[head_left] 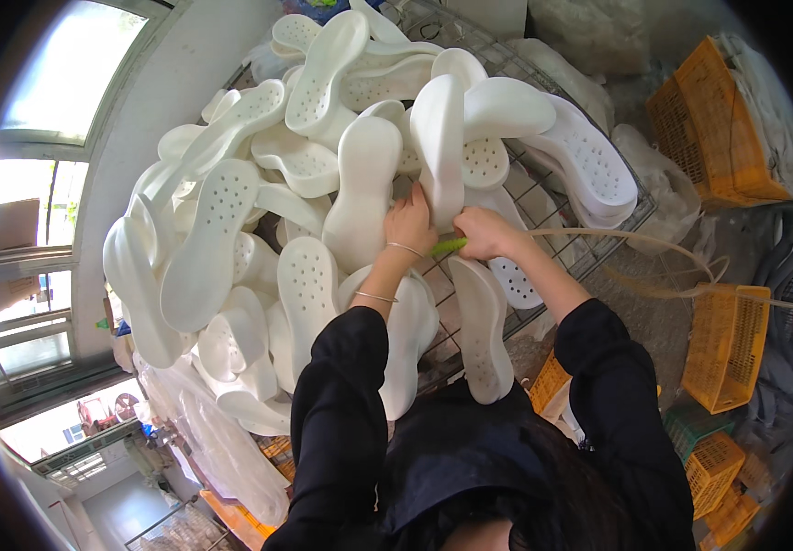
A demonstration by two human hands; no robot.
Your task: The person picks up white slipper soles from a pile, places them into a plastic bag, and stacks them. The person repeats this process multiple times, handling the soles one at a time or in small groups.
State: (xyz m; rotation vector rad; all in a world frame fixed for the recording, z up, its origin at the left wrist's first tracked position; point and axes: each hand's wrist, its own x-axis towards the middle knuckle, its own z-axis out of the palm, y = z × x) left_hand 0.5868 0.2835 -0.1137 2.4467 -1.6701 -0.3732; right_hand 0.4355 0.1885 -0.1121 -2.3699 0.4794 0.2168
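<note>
Nearest the camera, at the lower edge, a black cloth garment [461, 450] is seen, its loose black sleeves [337, 395] reached forward toward a heap of smooth, white, sole-shaped pieces [208, 248]. The heap is borne by a grey metal wire grid [497, 61]. One smooth, white, narrow-waisted piece [438, 129] is held nearly upright just beyond the hands, its lower end set between them. Its lower left edge is gripped by the bent fingers of the left hand [409, 220], above whose wrist two thin, silver-coloured bangles [376, 297] are worn. The right hand [481, 232] is closed, just beside the lower right of that piece; whether the piece is touched by it cannot be told. A short, bright-green, rod-like object [449, 246] is clasped there, its free end turned toward the left hand. A long, pale, curved strip [631, 237] is seen running rightward from the right wrist. Below the right hand, another white piece with small dimples [481, 331] is placed. Yellow plastic lattice crates [727, 349] are set well apart, on the right.
</note>
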